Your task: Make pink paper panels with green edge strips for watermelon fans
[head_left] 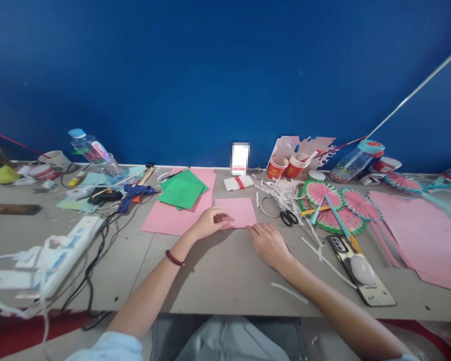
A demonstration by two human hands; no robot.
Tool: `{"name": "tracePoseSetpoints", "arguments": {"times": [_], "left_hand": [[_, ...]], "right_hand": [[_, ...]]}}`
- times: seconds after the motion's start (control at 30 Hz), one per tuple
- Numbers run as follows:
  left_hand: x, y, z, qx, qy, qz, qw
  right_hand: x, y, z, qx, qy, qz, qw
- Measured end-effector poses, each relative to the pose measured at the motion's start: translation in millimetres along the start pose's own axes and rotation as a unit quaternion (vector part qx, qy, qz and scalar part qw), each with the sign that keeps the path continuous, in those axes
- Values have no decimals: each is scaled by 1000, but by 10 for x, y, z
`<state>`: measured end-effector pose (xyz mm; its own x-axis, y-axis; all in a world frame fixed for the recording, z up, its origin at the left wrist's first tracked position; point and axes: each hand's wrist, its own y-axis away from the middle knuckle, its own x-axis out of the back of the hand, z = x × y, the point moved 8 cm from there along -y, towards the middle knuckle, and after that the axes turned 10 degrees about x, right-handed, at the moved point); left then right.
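A small pink paper sheet (237, 210) lies flat on the grey table (218, 271) in front of me. My left hand (209, 222) rests on its near left corner with the fingers curled and pinched on the paper's edge. My right hand (268, 243) lies at the sheet's near right corner, fingers together and pressing its edge. A bead bracelet is on my left wrist.
Green sheets (182, 192) lie on a larger pink sheet (173, 218) to the left. Black scissors (287, 216), white paper strips, watermelon paper fans (325, 205), red cups (285, 166) and a phone (361, 271) are at right; a glue gun (135, 193), bottle and power strip (56, 253) at left.
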<state>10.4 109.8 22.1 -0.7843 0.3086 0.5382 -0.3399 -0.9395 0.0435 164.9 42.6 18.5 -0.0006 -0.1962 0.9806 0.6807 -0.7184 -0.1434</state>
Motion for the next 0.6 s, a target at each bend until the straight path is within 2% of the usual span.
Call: {"name": "tracePoseSetpoints", "arguments": {"times": [0.07, 0.13, 0.37, 0.6], "left_hand": [[75, 29, 17, -1, -20, 0, 1000], [112, 62, 2, 13, -42, -22, 999], [109, 153, -85, 91, -48, -85, 991], [88, 138, -100, 95, -48, -81, 991]], "right_hand": [[4, 0, -2, 1, 1, 1, 1000], [6, -1, -9, 5, 4, 1, 1000], [-12, -7, -12, 4, 11, -10, 1000], [-5, -11, -14, 3, 13, -13, 1000]]}}
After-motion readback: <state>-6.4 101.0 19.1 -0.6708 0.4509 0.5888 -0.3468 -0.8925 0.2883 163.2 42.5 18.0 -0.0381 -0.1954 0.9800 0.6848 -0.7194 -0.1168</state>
